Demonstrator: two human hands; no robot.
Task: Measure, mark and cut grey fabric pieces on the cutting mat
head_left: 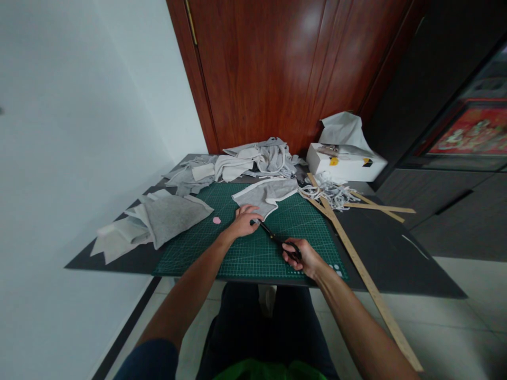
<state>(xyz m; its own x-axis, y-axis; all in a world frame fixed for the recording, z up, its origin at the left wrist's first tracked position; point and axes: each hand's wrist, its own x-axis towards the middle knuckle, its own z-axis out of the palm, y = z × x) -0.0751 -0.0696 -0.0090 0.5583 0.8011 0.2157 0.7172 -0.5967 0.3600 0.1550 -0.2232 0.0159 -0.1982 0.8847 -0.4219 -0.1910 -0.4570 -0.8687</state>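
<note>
A grey fabric piece (263,194) with pale edges lies on the green cutting mat (237,256). My left hand (244,221) rests on its near edge, fingers laid over the cloth and thumb toward the scissors. Black-handled scissors (278,238) are in my right hand (303,256), its fingers wrapped through the handles. Their blades point up and left and reach the near corner of the cloth, beside my left thumb. Whether fabric lies between the blades is too small to tell.
Folded grey fabric (174,214) lies left, and a heap of cloth (253,161) at the back. Wooden rulers (356,258) cross at right beside fabric strips (336,192); one overhangs the front edge. A white box (344,166) stands back right. A pink piece (216,220) sits on the mat.
</note>
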